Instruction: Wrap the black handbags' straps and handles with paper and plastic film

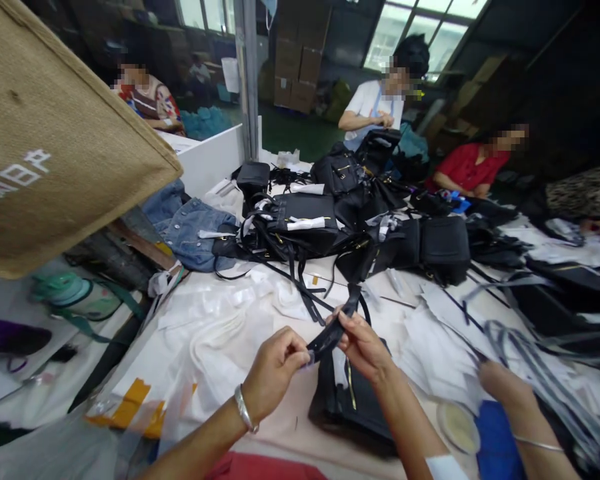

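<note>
My left hand, with a silver bracelet at the wrist, pinches the lower end of a black strap. A small bit of clear film shows at its fingertips. Further up, my right hand grips the same strap between thumb and fingers, so a short length runs slanted between both hands. Just below lies a black bag with a gold zipper and a white wrapping on it, partly hidden by my right forearm. The strap's upper end rises past my right hand.
Several black bags are piled across the table. White wrapping sheets lie at left, a tape roll at right. A neighbour's hand reaches in from the right. Other people sit or stand beyond. A burlap sheet hangs at upper left.
</note>
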{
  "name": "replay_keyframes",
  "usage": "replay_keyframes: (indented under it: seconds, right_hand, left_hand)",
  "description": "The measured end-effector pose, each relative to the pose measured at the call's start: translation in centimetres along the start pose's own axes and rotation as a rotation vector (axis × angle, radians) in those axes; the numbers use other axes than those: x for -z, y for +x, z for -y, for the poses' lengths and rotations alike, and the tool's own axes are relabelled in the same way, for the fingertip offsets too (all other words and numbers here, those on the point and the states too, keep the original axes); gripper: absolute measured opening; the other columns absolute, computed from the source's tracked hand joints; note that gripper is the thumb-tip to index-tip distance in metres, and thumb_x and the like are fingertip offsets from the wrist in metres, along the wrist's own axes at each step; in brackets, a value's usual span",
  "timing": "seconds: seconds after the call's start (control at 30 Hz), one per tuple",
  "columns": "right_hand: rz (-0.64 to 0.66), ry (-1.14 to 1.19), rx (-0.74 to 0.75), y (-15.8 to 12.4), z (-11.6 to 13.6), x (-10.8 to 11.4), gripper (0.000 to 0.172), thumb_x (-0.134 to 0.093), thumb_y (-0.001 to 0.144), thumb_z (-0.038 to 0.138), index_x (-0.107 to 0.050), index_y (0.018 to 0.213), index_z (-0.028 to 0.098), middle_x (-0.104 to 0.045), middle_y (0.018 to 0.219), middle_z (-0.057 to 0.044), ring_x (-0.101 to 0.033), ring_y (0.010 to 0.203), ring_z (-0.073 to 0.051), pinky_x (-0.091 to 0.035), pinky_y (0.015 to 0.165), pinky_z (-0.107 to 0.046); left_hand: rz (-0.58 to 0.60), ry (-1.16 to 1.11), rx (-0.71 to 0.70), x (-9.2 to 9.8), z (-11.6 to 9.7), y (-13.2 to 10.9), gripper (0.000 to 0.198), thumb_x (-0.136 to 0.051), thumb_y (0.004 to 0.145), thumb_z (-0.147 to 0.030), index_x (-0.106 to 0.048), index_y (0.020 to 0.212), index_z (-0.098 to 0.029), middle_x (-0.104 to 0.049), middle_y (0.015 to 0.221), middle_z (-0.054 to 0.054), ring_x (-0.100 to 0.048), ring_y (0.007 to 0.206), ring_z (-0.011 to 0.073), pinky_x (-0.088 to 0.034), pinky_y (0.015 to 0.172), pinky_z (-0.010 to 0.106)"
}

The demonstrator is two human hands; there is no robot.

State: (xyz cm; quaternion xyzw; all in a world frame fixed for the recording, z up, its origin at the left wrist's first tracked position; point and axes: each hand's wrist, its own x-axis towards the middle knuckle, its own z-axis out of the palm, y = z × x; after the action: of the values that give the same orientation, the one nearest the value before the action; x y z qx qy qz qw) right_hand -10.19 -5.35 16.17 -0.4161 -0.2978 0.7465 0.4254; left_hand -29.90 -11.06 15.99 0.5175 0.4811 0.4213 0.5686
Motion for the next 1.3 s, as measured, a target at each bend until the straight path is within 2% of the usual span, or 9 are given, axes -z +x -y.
replay_keyframes:
  seconds: [0.27,0.4,0.57,0.73,0.93,1.03,1.1,1.2,1.3]
  right_hand:
    - [-0.041,-0.170,0.087,-4.5,0.2,4.5,0.032,-0.069,0.074,0.041,-0.058,0.093,0.018,-0.063,0.089,-0.004,-0.047,0.057,-0.008,-0.039,0.052,-0.022]
    - [0.015,-0.228,0.092,-6.8,-0.1,6.4,0.035,-0.065,0.077,0.043,-0.057,0.100,0.018,-0.060,0.085,-0.004,-0.051,0.062,-0.012,-0.044,0.055,-0.025]
    - [0.079,-0.324,0.117,-7.8,-0.3,8.2,0.042,-0.071,0.071,0.038,-0.055,0.105,0.019,-0.060,0.082,-0.002,-0.054,0.063,-0.014,-0.048,0.058,-0.028]
    - [0.033,-0.200,0.124,-7.3,-0.6,8.9,0.040,-0.069,0.074,0.037,-0.055,0.107,0.020,-0.062,0.083,-0.003,-0.058,0.071,-0.016,-0.049,0.064,-0.030]
    - [-0.031,-0.120,0.171,-5.7,-1.6,7.9,0.039,-0.066,0.077,0.033,-0.053,0.111,0.021,-0.062,0.087,-0.004,-0.055,0.069,-0.015,-0.045,0.062,-0.027]
    - [-0.118,-0.148,0.206,-4.8,-2.3,7.6,0.032,-0.066,0.076,0.033,-0.056,0.103,0.020,-0.059,0.077,-0.002,-0.051,0.064,-0.014,-0.042,0.057,-0.025]
    - [-0.173,-0.192,0.201,-4.7,-2.3,7.7,0.028,-0.067,0.075,0.035,-0.057,0.095,0.019,-0.056,0.072,-0.001,-0.049,0.062,-0.014,-0.041,0.057,-0.025]
    - [-0.185,-0.250,0.148,-5.2,-2.1,7.6,0.028,-0.066,0.076,0.037,-0.058,0.095,0.017,-0.056,0.074,-0.001,-0.048,0.063,-0.013,-0.041,0.059,-0.024]
    - [-0.090,-0.262,0.078,-5.7,-2.5,6.3,0.031,-0.064,0.078,0.035,-0.058,0.102,0.017,-0.057,0.076,-0.001,-0.047,0.062,-0.011,-0.040,0.059,-0.022]
  left_hand:
    - [-0.087,-0.144,-0.002,-6.5,2.9,-0.3,0.010,-0.061,0.075,-0.021,-0.054,0.071,-0.015,-0.057,0.083,0.003,-0.055,0.071,0.0128,-0.044,0.065,0.024]
    - [-0.121,-0.041,-0.074,-10.1,1.7,0.6,0.008,-0.058,0.077,-0.019,-0.055,0.070,-0.016,-0.056,0.082,0.003,-0.055,0.076,0.0146,-0.045,0.070,0.026]
    - [-0.180,0.079,-0.152,-14.0,-0.8,2.3,0.007,-0.056,0.077,-0.016,-0.055,0.070,-0.017,-0.057,0.085,0.004,-0.055,0.083,0.0160,-0.044,0.077,0.028]
    - [-0.225,0.057,-0.129,-15.6,-1.4,3.5,0.004,-0.058,0.075,-0.015,-0.056,0.072,-0.016,-0.058,0.087,0.004,-0.056,0.081,0.0153,-0.045,0.072,0.026]
    - [-0.283,-0.062,-0.121,-16.1,-0.4,4.9,0.006,-0.061,0.073,-0.015,-0.055,0.074,-0.015,-0.059,0.088,0.005,-0.056,0.070,0.0122,-0.045,0.063,0.024]
    - [-0.243,-0.012,-0.165,-15.2,0.3,5.3,0.003,-0.058,0.076,-0.016,-0.055,0.077,-0.016,-0.059,0.090,0.006,-0.057,0.075,0.0141,-0.047,0.067,0.026]
    - [-0.217,0.103,-0.199,-12.9,1.4,5.7,0.006,-0.054,0.081,-0.021,-0.056,0.086,-0.017,-0.060,0.096,0.006,-0.058,0.083,0.0159,-0.047,0.076,0.029]
    - [-0.325,0.497,-0.171,-6.6,4.7,7.0,0.020,-0.047,0.086,-0.028,-0.053,0.102,-0.018,-0.058,0.107,0.008,-0.054,0.104,0.0196,-0.041,0.093,0.035]
    - [-0.359,1.016,0.111,0.3,9.5,9.5,0.055,-0.059,0.077,-0.031,-0.041,0.125,-0.010,-0.043,0.131,0.020,-0.037,0.126,0.0289,-0.030,0.103,0.041]
